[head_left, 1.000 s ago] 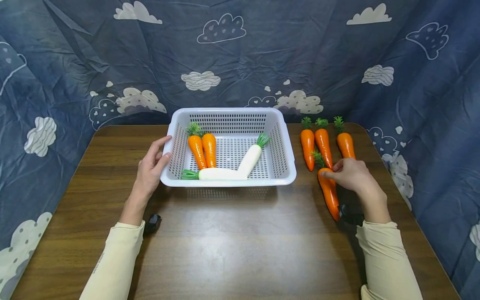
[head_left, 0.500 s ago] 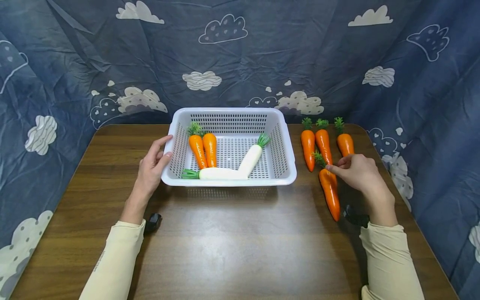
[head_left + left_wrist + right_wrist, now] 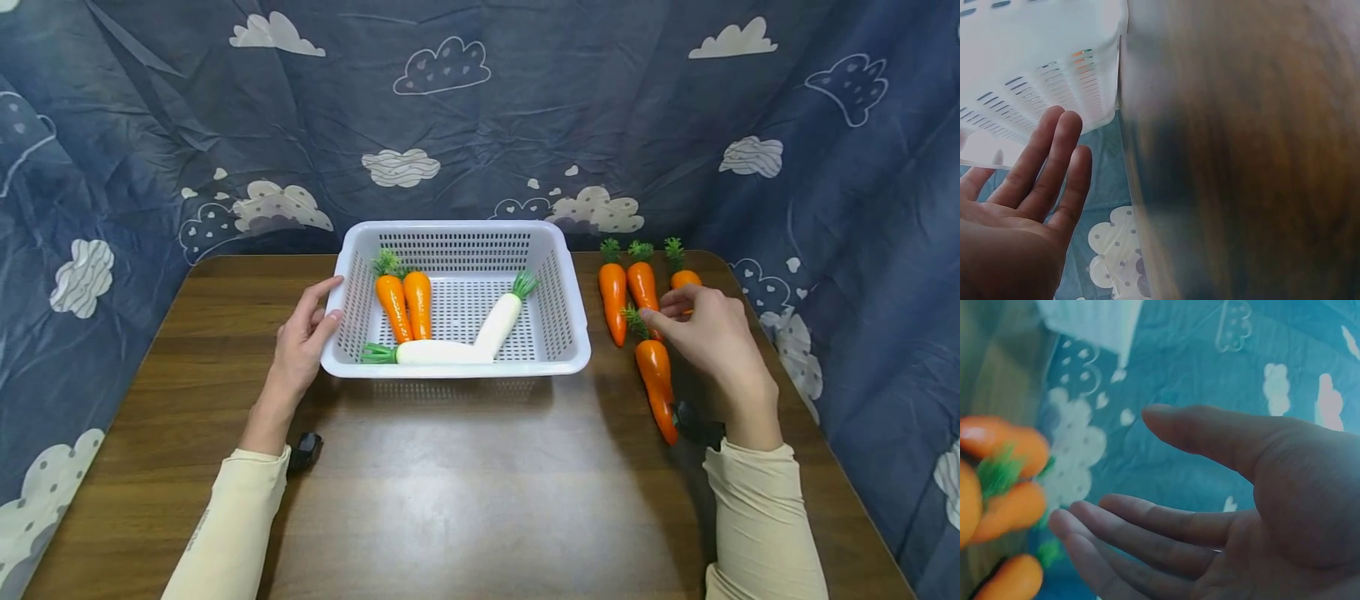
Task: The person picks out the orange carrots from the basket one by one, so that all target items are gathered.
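Note:
My left hand rests against the left side of a white plastic basket, its fingers straight in the left wrist view. Inside the basket lie two carrots and two white radishes, all with green tops. Over to the right, my right hand hovers above a group of carrots, fingers extended and thumb apart, holding nothing. The nearest carrot lies in front of two others, a left carrot and a middle carrot. A further carrot is partly hidden behind the hand.
Everything stands on a brown wooden table. Behind the table and along its sides hangs a dark blue cloth with white cloud prints. A small black device sits at the left wrist.
My right hand has come away from the nearest carrot and moved up and back, toward the rear carrots. The left hand and the basket have stayed in place.

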{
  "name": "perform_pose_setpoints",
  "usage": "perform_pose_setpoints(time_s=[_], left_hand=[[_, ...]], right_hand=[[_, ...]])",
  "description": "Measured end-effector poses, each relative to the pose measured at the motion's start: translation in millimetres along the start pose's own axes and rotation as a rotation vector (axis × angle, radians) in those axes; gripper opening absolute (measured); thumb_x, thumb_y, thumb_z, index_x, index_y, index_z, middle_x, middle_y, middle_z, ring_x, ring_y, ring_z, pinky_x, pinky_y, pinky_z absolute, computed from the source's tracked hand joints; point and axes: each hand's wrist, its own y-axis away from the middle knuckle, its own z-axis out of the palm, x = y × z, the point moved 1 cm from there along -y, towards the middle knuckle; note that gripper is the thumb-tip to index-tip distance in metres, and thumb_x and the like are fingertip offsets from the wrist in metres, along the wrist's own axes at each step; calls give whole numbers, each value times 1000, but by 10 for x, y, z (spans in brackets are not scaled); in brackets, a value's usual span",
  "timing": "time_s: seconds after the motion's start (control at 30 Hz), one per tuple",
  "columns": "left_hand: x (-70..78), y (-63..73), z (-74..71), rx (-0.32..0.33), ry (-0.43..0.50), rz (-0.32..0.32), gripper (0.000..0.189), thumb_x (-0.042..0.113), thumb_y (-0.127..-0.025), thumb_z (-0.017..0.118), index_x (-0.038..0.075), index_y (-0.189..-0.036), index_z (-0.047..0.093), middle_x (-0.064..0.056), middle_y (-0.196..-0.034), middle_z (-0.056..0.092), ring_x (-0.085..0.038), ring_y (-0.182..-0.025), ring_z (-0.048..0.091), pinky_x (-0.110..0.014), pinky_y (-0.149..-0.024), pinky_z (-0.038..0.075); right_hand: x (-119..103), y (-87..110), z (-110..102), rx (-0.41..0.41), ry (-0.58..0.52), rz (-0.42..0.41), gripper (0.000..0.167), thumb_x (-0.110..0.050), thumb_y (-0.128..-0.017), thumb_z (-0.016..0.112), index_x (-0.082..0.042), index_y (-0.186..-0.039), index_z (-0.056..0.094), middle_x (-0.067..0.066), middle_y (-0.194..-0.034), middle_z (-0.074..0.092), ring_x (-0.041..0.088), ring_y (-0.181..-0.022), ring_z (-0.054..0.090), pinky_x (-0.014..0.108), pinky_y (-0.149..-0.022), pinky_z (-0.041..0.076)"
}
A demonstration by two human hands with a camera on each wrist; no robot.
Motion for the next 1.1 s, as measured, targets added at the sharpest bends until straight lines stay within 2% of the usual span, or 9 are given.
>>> perform_pose_setpoints(time_s=[0.13, 0.3, 0.47, 0.63, 0.9, 1.1], left_hand=[[0, 3, 20, 0, 4, 0, 50, 23, -111, 51, 27, -160, 44, -28, -125, 72, -48, -99, 74, -21, -68, 60], [3, -1, 35, 6, 12, -7, 50, 24, -111, 51, 28, -160, 44, -27, -128, 71, -48, -100, 75, -21, -67, 60], [7, 6, 49, 7, 11, -8, 50, 25, -111, 51, 28, -160, 43, -28, -128, 71, -48, -99, 75, -20, -67, 60], [19, -6, 48, 7, 4, -5, 50, 25, -110, 51, 29, -159, 44, -27, -127, 72, -47, -99, 75, -20, -67, 59], [29, -31, 20, -4, -2, -7, 50, 25, -111, 51, 28, -160, 43, -28, -129, 71, -47, -102, 74, -19, -69, 59], [14, -9, 11, 2, -13, -12, 50, 25, -111, 51, 27, -160, 44, -27, -126, 72, -48, -99, 75, -19, -68, 59]], right_hand=[[-278, -24, 11, 75, -42, -46, 54, -42, -98, 74, 7, -121, 68, 26, -112, 75, 41, -102, 72, 55, -84, 60], [-632, -92, 43, 84, -90, -99, 48, -36, -97, 75, 5, -122, 69, 25, -115, 74, 41, -106, 72, 56, -89, 58], [-1004, -243, 100, 13, -94, -143, 45, -32, -96, 76, 4, -121, 68, 25, -116, 74, 39, -107, 71, 55, -94, 58], [-1338, -406, 155, -94, -57, -185, 47, -31, -95, 76, 4, -124, 68, 23, -120, 73, 36, -110, 70, 51, -98, 56], [-1667, -623, 187, -188, 27, -248, 51, -35, -95, 76, 5, -126, 69, 23, -123, 73, 35, -115, 67, 50, -100, 54], [-1901, -782, 226, -253, 64, -237, 49, -37, -95, 76, 2, -124, 70, 20, -120, 73, 33, -111, 65, 48, -96, 54]])
